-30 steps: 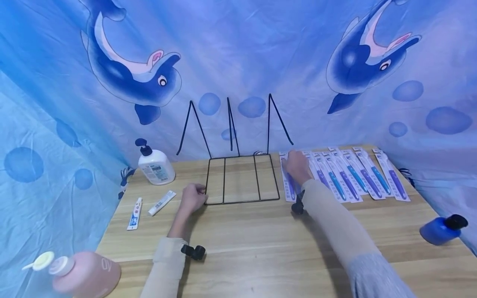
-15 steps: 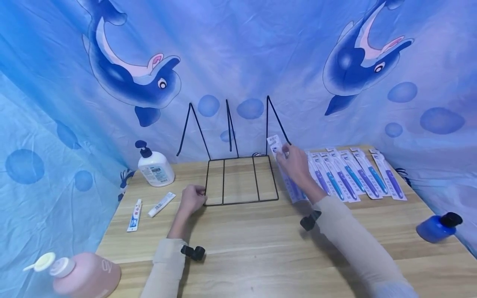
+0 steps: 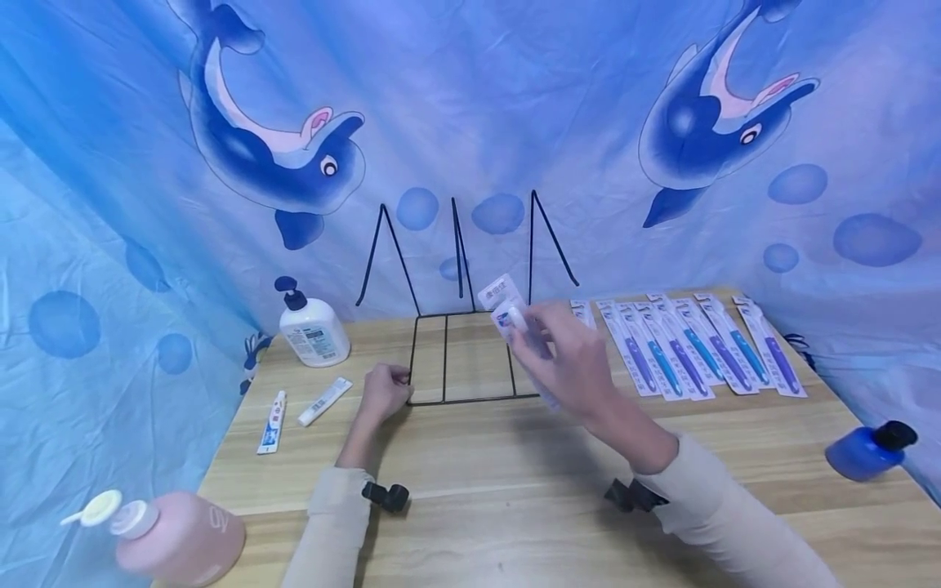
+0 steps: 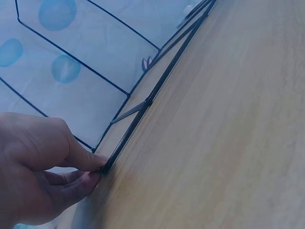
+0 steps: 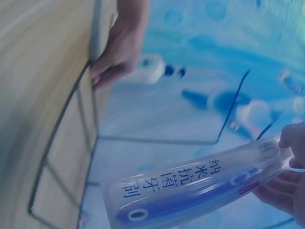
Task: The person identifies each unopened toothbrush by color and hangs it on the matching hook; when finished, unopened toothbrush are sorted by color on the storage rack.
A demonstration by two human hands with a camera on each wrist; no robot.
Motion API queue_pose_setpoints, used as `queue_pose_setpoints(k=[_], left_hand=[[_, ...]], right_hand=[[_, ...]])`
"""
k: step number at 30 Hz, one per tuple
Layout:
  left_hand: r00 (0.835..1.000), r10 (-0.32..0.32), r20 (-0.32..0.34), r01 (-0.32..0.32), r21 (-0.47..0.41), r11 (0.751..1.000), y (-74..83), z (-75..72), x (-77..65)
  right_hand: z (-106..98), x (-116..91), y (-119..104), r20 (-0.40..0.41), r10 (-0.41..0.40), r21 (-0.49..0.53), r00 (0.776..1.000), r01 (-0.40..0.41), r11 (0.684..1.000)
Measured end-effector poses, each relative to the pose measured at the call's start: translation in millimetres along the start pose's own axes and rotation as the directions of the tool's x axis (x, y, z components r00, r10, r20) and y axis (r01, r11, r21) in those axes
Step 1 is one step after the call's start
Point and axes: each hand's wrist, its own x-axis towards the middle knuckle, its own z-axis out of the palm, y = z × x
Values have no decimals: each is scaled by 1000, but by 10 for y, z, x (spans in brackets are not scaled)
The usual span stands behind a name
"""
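A black wire rack (image 3: 444, 359) with three upright V-shaped prongs stands on the wooden table. My left hand (image 3: 384, 390) pinches its front left corner between thumb and fingers, as the left wrist view shows at close range. Over the rack's right side, my right hand (image 3: 573, 363) holds a packaged toothbrush (image 5: 176, 191) by its top end. The clear pack has a white backing with dark printed characters, and a blue-purple handle shows through it. In the head view the pack tilts and my fingers cover its middle.
Several packaged toothbrushes (image 3: 639, 355) lie in a row right of the rack. On the left are a white pump bottle (image 3: 318, 335), two small toothpaste tubes (image 3: 273, 423) and a pink pump bottle (image 3: 180, 539). A blue bottle (image 3: 863, 455) stands far right. A dolphin-print curtain (image 3: 588, 122) hangs behind.
My right hand has picked up the packaged toothbrush from the left end of the row and carried it left over the rack. My left hand has stayed at the rack's corner.
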Motion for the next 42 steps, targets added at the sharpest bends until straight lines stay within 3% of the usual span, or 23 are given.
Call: queue_pose_setpoints(k=[6, 12, 18, 23, 34, 42], left_hand=[[1000, -5, -1, 5, -9, 1000, -8, 1, -1], [1000, 4, -8, -4, -21, 1000, -5, 7, -18], [1000, -1, -9, 0, -27, 1000, -27, 28, -22], [1000, -17, -7, 16, -31, 999, -13, 22, -22], [1000, -27, 10, 28, -75, 997, -8, 11, -14], [1000, -16, -3, 15, -65, 998, 10, -1, -26]], right_hand=[[78, 78, -155, -9, -85, 35, 996, 85, 996], [240, 103, -136, 43, -64, 44, 997, 63, 997], [463, 145, 14, 92, 4, 11, 996, -5, 1000], [688, 313, 205, 117, 91, -20, 989, -90, 996], [1209, 799, 651, 139, 277, -64, 951, -271, 961], [1424, 1009, 875, 175, 375, -33, 910, -375, 926]])
